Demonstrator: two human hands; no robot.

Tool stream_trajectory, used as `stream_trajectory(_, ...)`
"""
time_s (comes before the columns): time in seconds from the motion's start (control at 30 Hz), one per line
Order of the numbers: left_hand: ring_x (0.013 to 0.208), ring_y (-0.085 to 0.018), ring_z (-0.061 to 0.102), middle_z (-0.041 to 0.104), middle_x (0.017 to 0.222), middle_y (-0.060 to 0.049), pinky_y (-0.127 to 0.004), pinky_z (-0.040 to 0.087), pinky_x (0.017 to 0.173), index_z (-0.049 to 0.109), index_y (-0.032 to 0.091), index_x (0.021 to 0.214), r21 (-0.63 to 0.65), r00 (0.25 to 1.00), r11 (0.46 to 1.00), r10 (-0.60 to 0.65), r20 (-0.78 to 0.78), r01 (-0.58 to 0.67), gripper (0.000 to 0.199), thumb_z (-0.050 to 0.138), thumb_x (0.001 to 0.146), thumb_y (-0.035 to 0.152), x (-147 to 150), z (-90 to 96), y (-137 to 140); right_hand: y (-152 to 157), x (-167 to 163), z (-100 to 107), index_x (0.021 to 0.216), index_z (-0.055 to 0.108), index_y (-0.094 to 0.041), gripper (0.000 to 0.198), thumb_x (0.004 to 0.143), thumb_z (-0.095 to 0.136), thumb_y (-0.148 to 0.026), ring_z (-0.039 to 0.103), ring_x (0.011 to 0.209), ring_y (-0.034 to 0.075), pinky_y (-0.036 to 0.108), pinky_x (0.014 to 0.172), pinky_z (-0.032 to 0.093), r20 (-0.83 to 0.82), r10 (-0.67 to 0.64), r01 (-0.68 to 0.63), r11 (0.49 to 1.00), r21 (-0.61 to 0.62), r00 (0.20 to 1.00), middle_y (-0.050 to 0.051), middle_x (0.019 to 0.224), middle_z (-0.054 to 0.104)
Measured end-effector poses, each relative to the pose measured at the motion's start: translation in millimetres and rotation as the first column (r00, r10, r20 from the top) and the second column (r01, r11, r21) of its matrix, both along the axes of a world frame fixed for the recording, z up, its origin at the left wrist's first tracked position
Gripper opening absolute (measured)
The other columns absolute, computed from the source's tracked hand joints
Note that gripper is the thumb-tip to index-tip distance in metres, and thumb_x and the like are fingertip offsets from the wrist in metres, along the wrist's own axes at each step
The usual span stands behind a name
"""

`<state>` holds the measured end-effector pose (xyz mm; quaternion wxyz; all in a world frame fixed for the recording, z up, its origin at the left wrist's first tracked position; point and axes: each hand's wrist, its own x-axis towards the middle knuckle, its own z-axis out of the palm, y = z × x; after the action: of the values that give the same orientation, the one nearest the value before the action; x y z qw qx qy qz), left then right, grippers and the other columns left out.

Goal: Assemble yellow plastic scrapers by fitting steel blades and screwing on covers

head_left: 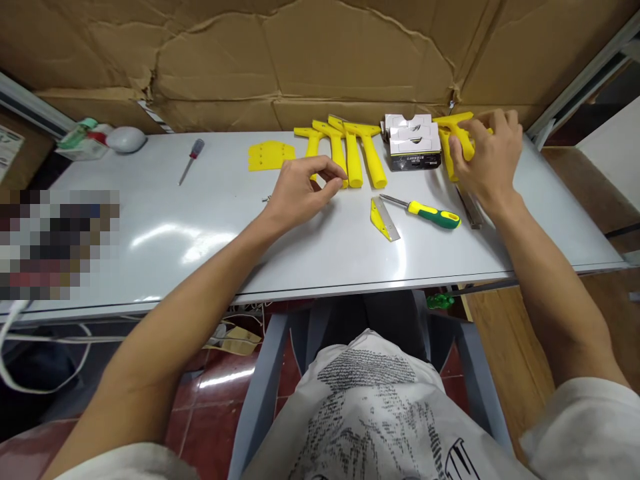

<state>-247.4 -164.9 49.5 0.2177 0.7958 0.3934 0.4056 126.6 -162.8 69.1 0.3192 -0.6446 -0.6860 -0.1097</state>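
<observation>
My left hand (306,191) is over the middle of the table, loosely curled, with thumb and fingertips close together. No object shows in it. Just beyond lie several yellow T-shaped scraper handles (354,160), partly covered by its fingers. My right hand (487,157) arches over more yellow scraper handles (449,155) at the right, its thumb and fingers apart around one; whether it grips it I cannot tell. A long narrow metal strip (469,205) lies under that hand. Between my hands are a yellow scraper head with a blade (384,219) and a green-yellow screwdriver (434,215).
Small boxes (413,141) are stacked behind the screwdriver. A flat yellow plate (271,155) lies left of the handles, and small metal pieces (267,199) beside my left hand. Another screwdriver (191,160) and a white rounded object (126,139) are farther left. Cardboard (300,60) lines the back.
</observation>
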Motion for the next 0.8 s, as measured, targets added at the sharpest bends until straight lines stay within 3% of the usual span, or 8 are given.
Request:
stream_trajectory(0.07,0.086,-0.021,0.079,0.087,0.101,-0.006,-0.029,0.065,0.069,0.088,0.023,0.101,0.022,0.999,1.000,-0.022,-0.025,0.022,0.016,0.073,0.098,0.027,0.7,1.2,-2.1,-22.2,-34.1,9.9,0.111,0.072,-0.023,0.022,0.113,0.059,-0.041,0.061,0.107,0.031,0.047,0.098,0.041,-0.010,0.160,-0.161,0.984,-0.077,0.987,0.017,0.114,0.074)
stream_trajectory(0.13,0.085,-0.020,0.079,0.086,0.099,-0.006,-0.030,0.065,0.069,0.087,0.022,0.101,0.046,0.998,0.997,-0.056,-0.043,0.058,0.017,0.071,0.097,0.025,0.8,1.8,-3.7,-45.1,-72.9,14.7,0.116,0.077,-0.025,0.033,0.114,0.055,-0.049,0.066,0.090,0.030,0.045,0.089,0.045,0.028,0.347,-0.325,0.901,-0.288,0.937,0.013,0.096,0.075)
stream_trajectory(0.2,0.085,-0.020,0.078,0.087,0.099,-0.006,-0.029,0.064,0.068,0.087,0.021,0.101,0.068,0.995,0.994,-0.081,-0.062,0.085,0.017,0.070,0.097,0.025,0.6,1.5,-4.9,-62.8,-106.8,15.7,0.128,0.077,-0.023,0.044,0.112,0.056,-0.058,0.068,0.083,0.033,0.043,0.079,0.043,0.165,0.431,-0.314,0.827,-0.466,0.887,0.014,0.088,0.076)
stream_trajectory(0.3,0.086,-0.020,0.078,0.087,0.101,-0.005,-0.029,0.062,0.069,0.086,0.022,0.102,0.080,0.990,0.991,-0.100,-0.102,0.108,0.018,0.069,0.098,0.025,0.6,0.2,-7.0,-71.8,-132.0,14.1,0.146,0.070,-0.018,0.048,0.110,0.056,-0.046,0.071,0.081,0.035,0.040,0.071,0.040,0.297,0.477,-0.240,0.778,-0.580,0.827,0.018,0.095,0.080)
stream_trajectory(0.43,0.086,-0.021,0.078,0.086,0.101,-0.004,-0.031,0.061,0.073,0.084,0.023,0.104,0.092,0.981,0.984,-0.138,-0.136,0.152,0.020,0.066,0.098,0.020,2.9,-1.3,-12.1,-59.0,-120.6,8.6,0.145,0.068,-0.016,0.045,0.103,0.054,-0.026,0.069,0.078,0.032,0.041,0.075,0.043,0.184,0.521,-0.336,0.742,-0.581,0.833,0.013,0.087,0.079)
stream_trajectory(0.53,0.091,-0.022,0.079,0.086,0.104,-0.003,-0.037,0.065,0.088,0.083,0.024,0.104,0.049,0.975,0.987,-0.140,-0.174,0.150,0.021,0.066,0.097,0.015,5.7,-1.4,-15.7,-48.1,-106.1,2.5,0.129,0.071,-0.021,0.035,0.097,0.057,-0.020,0.064,0.070,0.025,0.038,0.078,0.045,-0.001,0.528,-0.456,0.732,-0.507,0.849,0.004,0.076,0.073)
stream_trajectory(0.67,0.099,-0.027,0.080,0.085,0.108,-0.003,-0.045,0.064,0.100,0.083,0.026,0.107,0.002,0.961,0.987,-0.157,-0.227,0.161,0.013,0.073,0.101,0.020,8.1,-3.2,-17.4,-48.4,-101.0,-1.0,0.118,0.075,-0.025,0.028,0.094,0.062,-0.021,0.059,0.062,0.020,0.037,0.075,0.045,-0.128,0.484,-0.490,0.765,-0.418,0.866,0.000,0.071,0.069)
stream_trajectory(0.8,0.116,-0.032,0.078,0.084,0.124,-0.006,-0.051,0.062,0.109,0.086,0.029,0.122,0.036,0.924,0.963,-0.245,-0.293,0.267,0.017,0.077,0.108,0.028,12.6,-10.0,-20.4,-56.6,-101.2,4.0,0.113,0.078,-0.027,0.021,0.096,0.065,-0.028,0.059,0.062,0.022,0.040,0.072,0.047,-0.206,0.423,-0.470,0.812,-0.347,0.882,0.003,0.073,0.070)
